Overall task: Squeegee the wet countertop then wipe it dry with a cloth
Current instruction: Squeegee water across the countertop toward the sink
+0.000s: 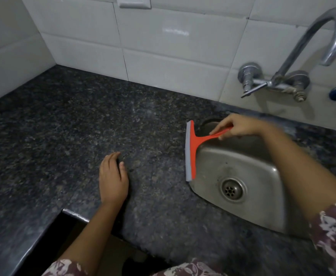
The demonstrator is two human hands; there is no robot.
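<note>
An orange squeegee with a grey rubber blade lies along the left rim of the steel sink, its handle reaching over the basin. My right hand is closed on that handle. My left hand rests palm down on the dark speckled granite countertop, fingers together, holding nothing, left of the squeegee. No cloth is in view.
A chrome tap with a curved spout comes out of the white tiled wall above the sink. A wall socket sits at the top. The counter's inner corner edge lies in front of me at lower left.
</note>
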